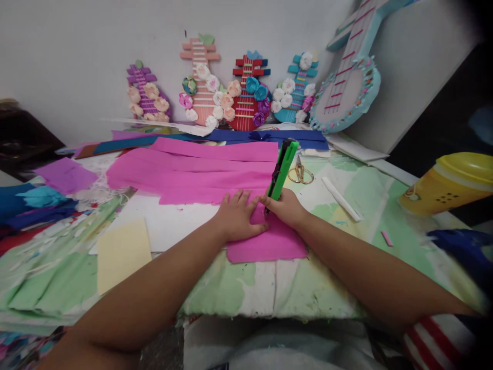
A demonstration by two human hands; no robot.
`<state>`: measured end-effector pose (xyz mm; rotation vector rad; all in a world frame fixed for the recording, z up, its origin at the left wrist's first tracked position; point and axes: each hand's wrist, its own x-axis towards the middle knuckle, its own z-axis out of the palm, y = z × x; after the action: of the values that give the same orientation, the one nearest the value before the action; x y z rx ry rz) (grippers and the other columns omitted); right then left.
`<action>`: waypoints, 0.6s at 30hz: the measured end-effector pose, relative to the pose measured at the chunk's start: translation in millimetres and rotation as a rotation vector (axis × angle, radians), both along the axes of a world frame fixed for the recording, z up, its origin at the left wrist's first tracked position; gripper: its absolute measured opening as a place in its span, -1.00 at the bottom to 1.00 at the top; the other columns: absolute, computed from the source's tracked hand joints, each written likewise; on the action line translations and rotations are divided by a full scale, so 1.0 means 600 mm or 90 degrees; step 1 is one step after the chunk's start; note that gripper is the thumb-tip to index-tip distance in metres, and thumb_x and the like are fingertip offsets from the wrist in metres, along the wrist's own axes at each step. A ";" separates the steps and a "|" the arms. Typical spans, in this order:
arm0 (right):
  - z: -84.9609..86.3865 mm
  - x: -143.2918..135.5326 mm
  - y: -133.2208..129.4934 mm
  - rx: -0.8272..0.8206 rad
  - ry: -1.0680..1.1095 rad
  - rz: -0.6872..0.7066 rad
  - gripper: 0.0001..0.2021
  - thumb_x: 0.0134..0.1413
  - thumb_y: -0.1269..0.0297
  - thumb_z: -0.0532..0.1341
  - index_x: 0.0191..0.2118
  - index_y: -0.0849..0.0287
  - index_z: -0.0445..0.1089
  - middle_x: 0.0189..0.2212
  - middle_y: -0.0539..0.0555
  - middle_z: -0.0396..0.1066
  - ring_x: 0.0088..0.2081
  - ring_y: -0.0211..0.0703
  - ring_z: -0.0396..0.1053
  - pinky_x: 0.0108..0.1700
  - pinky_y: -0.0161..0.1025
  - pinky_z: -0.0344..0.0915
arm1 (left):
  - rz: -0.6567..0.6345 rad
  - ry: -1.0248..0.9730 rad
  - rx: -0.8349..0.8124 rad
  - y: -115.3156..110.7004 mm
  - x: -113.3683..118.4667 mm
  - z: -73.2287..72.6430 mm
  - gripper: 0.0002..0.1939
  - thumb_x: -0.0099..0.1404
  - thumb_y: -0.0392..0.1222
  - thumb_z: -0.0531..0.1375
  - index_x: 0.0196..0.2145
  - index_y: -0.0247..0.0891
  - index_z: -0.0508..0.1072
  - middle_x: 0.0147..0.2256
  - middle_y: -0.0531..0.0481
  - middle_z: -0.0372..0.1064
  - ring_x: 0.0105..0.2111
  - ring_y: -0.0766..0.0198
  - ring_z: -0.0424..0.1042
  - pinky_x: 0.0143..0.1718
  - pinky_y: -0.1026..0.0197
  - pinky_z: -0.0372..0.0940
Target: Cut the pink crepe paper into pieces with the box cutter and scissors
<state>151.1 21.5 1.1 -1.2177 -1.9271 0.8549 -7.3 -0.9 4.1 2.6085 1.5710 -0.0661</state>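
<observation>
My right hand [287, 208] grips a green and black box cutter [283, 169], which stands nearly upright with its lower end at a small pink sheet [269, 244]. Whether the tip touches the sheet is hard to tell. My left hand [239, 218] lies flat beside it, fingers spread and holding nothing, pressing on the pink sheet. Just beyond both hands are long pink paper strips [208, 172], lying side by side. Part of a white board [165, 221] shows under them, to the left of my left hand.
Gold-handled scissors [301, 173] and a white stick [342, 199] lie to the right, near a tilted yellow cup [450, 185]. A cream sheet [123, 254] is at left, with purple paper [66, 176] behind. Several decorated paper guitars, one red [246, 100], lean on the wall.
</observation>
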 end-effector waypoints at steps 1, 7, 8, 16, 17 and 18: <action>0.000 0.000 0.000 0.007 -0.009 0.003 -0.55 -0.16 -0.14 0.08 -0.60 0.23 0.25 -0.66 0.01 0.25 -0.55 -0.26 0.22 -0.48 -0.33 0.11 | 0.001 0.000 0.001 0.000 0.000 0.000 -0.11 0.03 0.39 -0.19 0.17 -0.25 -0.12 0.19 -0.25 -0.26 0.16 -0.11 -0.30 0.06 -0.19 -0.30; 0.001 -0.002 -0.003 0.044 -0.045 -0.008 -0.58 -0.15 -0.09 0.10 -0.64 0.22 0.20 -0.67 -0.02 0.21 -0.57 -0.29 0.17 -0.51 -0.35 0.06 | -0.003 -0.001 -0.004 0.000 0.000 0.001 -0.13 0.05 0.37 -0.17 0.17 -0.26 -0.10 0.19 -0.25 -0.26 0.16 -0.10 -0.30 0.06 -0.20 -0.30; 0.001 -0.003 -0.004 0.050 -0.050 -0.006 -0.59 -0.15 -0.08 0.11 -0.64 0.21 0.19 -0.68 -0.03 0.20 -0.58 -0.30 0.16 -0.52 -0.35 0.05 | -0.004 -0.002 -0.003 0.000 0.000 0.001 -0.14 0.05 0.37 -0.17 0.17 -0.26 -0.09 0.19 -0.25 -0.26 0.16 -0.10 -0.30 0.06 -0.20 -0.30; 0.003 -0.007 -0.007 0.087 -0.063 0.038 -0.65 -0.16 0.00 0.15 -0.63 0.21 0.19 -0.68 -0.06 0.19 -0.59 -0.33 0.13 -0.52 -0.35 0.02 | -0.003 -0.011 0.006 -0.001 0.001 0.001 -0.16 0.06 0.36 -0.18 0.16 -0.23 -0.07 0.18 -0.24 -0.23 0.16 -0.10 -0.27 0.05 -0.19 -0.28; 0.003 -0.007 -0.006 0.074 -0.061 0.029 -0.65 -0.15 -0.01 0.14 -0.63 0.21 0.19 -0.68 -0.05 0.20 -0.59 -0.32 0.14 -0.52 -0.35 0.03 | -0.003 -0.009 0.006 -0.001 0.001 0.001 -0.16 0.06 0.37 -0.19 0.16 -0.23 -0.06 0.18 -0.25 -0.22 0.16 -0.10 -0.26 0.05 -0.19 -0.28; 0.002 -0.006 -0.004 0.057 -0.056 0.021 -0.64 -0.15 -0.02 0.13 -0.63 0.21 0.19 -0.68 -0.04 0.20 -0.58 -0.31 0.16 -0.52 -0.34 0.04 | -0.004 -0.007 0.006 -0.001 0.001 0.000 -0.15 0.05 0.38 -0.20 0.16 -0.23 -0.06 0.18 -0.26 -0.22 0.16 -0.10 -0.26 0.05 -0.19 -0.28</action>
<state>147.7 19.0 2.5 -1.1919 -2.0382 0.7339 -6.7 -1.7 4.3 2.6171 1.5630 -0.0443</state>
